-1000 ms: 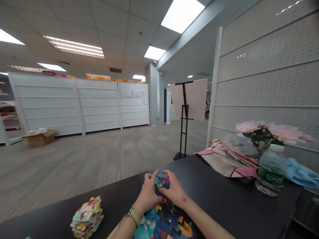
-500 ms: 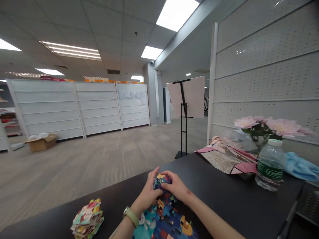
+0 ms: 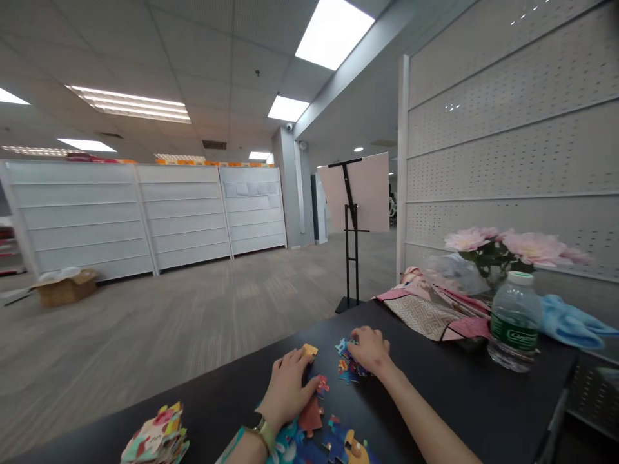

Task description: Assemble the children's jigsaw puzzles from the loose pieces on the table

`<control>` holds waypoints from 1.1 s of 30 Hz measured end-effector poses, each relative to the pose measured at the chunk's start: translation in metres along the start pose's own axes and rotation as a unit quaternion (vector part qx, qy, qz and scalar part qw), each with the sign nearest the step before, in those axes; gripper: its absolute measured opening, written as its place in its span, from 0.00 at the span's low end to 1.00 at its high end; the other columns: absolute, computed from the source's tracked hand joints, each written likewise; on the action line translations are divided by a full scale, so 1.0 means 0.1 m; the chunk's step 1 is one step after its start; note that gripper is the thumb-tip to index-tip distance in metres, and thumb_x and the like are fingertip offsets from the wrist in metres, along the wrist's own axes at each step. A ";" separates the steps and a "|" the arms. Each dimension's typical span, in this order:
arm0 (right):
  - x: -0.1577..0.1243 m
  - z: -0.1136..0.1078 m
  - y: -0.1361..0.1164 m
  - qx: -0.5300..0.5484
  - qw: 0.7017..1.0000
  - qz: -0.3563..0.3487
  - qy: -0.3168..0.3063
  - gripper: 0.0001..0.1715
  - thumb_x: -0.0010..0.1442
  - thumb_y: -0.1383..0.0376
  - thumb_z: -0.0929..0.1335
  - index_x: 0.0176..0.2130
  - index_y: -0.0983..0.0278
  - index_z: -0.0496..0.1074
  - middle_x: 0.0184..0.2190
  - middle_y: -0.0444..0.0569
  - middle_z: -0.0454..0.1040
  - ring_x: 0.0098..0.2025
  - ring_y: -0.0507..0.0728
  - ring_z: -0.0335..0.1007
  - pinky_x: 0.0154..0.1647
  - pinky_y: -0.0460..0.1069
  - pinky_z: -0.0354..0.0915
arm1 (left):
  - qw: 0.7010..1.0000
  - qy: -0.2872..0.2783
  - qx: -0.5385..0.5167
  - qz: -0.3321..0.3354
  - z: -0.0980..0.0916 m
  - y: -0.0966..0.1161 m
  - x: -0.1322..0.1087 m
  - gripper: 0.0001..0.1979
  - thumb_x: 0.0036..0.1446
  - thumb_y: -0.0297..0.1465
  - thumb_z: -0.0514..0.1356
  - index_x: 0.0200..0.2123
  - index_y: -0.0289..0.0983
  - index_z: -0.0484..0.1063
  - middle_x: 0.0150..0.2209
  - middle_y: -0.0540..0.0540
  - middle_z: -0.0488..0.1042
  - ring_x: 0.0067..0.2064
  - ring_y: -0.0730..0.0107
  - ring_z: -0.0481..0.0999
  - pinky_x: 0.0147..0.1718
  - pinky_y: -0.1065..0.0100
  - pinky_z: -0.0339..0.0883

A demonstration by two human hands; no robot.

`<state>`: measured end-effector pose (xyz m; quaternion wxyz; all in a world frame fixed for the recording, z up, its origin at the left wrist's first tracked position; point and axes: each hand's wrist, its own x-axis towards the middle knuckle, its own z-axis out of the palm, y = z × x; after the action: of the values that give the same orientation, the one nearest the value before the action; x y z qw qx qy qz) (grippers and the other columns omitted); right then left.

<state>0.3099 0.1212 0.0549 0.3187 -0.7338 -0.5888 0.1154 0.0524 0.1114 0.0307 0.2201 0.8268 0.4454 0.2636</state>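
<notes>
Because the ragged pastel cardboard stack [image 3: 155, 437] sits at nine o'clock from the blue-and-teal cardboard jigsaw [image 3: 309, 449] on the black tabletop [image 3: 483, 412], a forearm bump could topple it. At eleven o'clock the left hand [image 3: 289, 390] lies palm down by an orange cardboard piece [image 3: 309, 350]; dragging could push that off the far edge. At one o'clock the right hand [image 3: 370, 350] covers a multicoloured cardboard heap [image 3: 349, 372]; sweeping could scatter it. Neither grip's hold can be told.
</notes>
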 end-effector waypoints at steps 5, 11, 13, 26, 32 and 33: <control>-0.19 0.16 -0.23 -0.042 0.992 -0.115 -0.018 0.18 0.64 0.66 0.66 0.53 0.61 0.76 0.60 0.57 0.70 0.62 0.68 0.60 0.61 0.63 0.54 | 1.000 0.024 0.011 0.017 0.00 0.02 -0.02 0.20 0.57 0.32 0.60 0.54 0.42 0.73 0.54 0.43 0.75 0.57 0.50 0.70 0.56 0.54 0.59; -0.48 0.55 -0.58 -0.017 0.973 -0.213 -0.084 0.13 0.57 0.70 0.69 0.42 0.60 0.79 0.44 0.50 0.80 0.50 0.61 0.72 0.52 0.51 0.62 | 0.996 0.037 -0.024 0.072 0.00 0.09 -0.04 0.25 0.55 0.25 0.56 0.56 0.41 0.68 0.55 0.44 0.71 0.57 0.60 0.69 0.58 0.64 0.59; -0.46 0.57 -0.61 -0.006 0.977 -0.202 -0.061 0.19 0.54 0.74 0.69 0.45 0.61 0.77 0.44 0.49 0.79 0.48 0.59 0.74 0.49 0.48 0.64 | 0.996 0.038 -0.030 0.080 0.00 0.13 -0.06 0.25 0.53 0.24 0.57 0.56 0.40 0.68 0.55 0.43 0.70 0.57 0.59 0.68 0.59 0.65 0.59; -0.23 -0.04 -0.24 -0.044 0.990 -0.133 -0.010 0.14 0.56 0.72 0.64 0.38 0.64 0.78 0.38 0.55 0.76 0.45 0.64 0.72 0.48 0.54 0.62 | 0.989 -0.124 -0.009 0.078 -0.43 0.06 -0.14 0.29 0.40 0.41 0.76 0.48 0.45 0.80 0.50 0.47 0.77 0.51 0.50 0.73 0.51 0.59 0.63; -0.57 0.21 -0.51 0.020 0.948 -0.260 -0.180 0.27 0.50 0.67 0.71 0.51 0.57 0.77 0.45 0.47 0.77 0.50 0.60 0.72 0.51 0.49 0.64 | 0.992 -0.085 -0.071 0.062 -0.35 0.07 -0.15 0.28 0.46 0.31 0.72 0.54 0.42 0.76 0.49 0.49 0.80 0.49 0.57 0.76 0.51 0.65 0.65; -0.59 0.24 -0.51 0.026 0.945 -0.263 -0.194 0.31 0.48 0.66 0.73 0.53 0.57 0.76 0.47 0.48 0.77 0.51 0.61 0.71 0.52 0.50 0.64 | 0.991 -0.080 -0.081 0.065 -0.35 0.07 -0.15 0.27 0.48 0.29 0.71 0.54 0.42 0.76 0.49 0.50 0.80 0.50 0.58 0.76 0.52 0.66 0.65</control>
<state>0.2400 0.0786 0.0549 0.2365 -0.5078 -0.8080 0.1825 0.0274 0.0995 0.0576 0.3034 0.8518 0.3493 0.2458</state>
